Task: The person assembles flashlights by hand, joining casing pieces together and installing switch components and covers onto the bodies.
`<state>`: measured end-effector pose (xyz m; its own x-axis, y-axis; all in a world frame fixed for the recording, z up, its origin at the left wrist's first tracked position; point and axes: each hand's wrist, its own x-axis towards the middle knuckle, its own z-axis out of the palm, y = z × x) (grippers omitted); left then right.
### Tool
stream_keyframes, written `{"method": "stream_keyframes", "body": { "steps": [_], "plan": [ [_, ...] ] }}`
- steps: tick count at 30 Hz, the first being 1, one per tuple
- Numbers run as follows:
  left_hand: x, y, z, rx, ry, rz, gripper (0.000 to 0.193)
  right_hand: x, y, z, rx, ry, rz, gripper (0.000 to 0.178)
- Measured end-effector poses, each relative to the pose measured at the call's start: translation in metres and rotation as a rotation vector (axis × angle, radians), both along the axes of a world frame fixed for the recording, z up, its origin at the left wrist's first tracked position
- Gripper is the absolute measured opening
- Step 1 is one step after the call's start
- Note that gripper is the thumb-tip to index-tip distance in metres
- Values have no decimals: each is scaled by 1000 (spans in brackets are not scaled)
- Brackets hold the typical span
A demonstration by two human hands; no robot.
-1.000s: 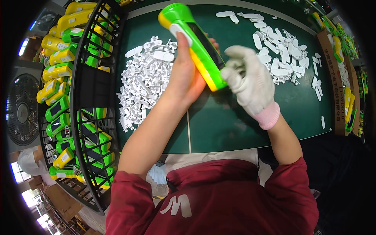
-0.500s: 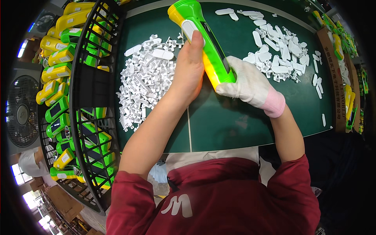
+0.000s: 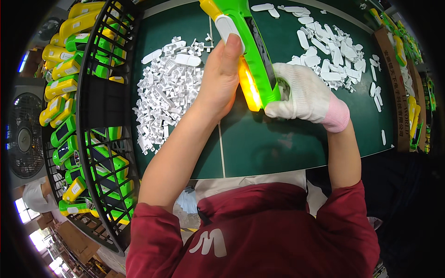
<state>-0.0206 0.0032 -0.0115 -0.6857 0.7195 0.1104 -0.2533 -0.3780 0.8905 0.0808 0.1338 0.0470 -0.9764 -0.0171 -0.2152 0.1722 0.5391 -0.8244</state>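
My left hand (image 3: 221,76) is bare and wrapped round a green and yellow flashlight (image 3: 260,60), its thumb on the white oval switch piece (image 3: 227,28). The flashlight tilts, with its head at the top edge, partly out of view. Bright yellow light glows along its lower yellow side. A white knit glove with a pink cuff covers my right hand (image 3: 303,95). Its thumb and fingers curl in a pinch at the flashlight's tail end, with the fingertips partly hidden.
A heap of small white plastic parts (image 3: 167,92) lies on the green table (image 3: 259,148) at left. White oval covers (image 3: 333,58) are scattered at right. A black crate (image 3: 88,116) full of flashlights stands left, beside a grey fan (image 3: 25,129). At right is a cardboard box (image 3: 391,88).
The flashlight has moved slightly upward, and its yellow side now glows brightly. My right hand has shifted a little to the right, its fingers more curled at the tail end.
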Motion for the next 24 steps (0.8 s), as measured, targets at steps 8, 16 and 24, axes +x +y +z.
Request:
{"method": "stream_keyframes", "body": {
  "steps": [8, 16, 24],
  "plan": [
    [0, -1, 1, -11, -15, 3, 62, -2, 2, -16, 240, 187, -19, 45],
    [15, -3, 11, -377, 10, -477, 54, 1, 23, -7, 154, 856, -705, 31],
    [15, -2, 11, -450, -40, -569, 48, 10, 23, 7, 279, 201, -386, 37]
  ]
}}
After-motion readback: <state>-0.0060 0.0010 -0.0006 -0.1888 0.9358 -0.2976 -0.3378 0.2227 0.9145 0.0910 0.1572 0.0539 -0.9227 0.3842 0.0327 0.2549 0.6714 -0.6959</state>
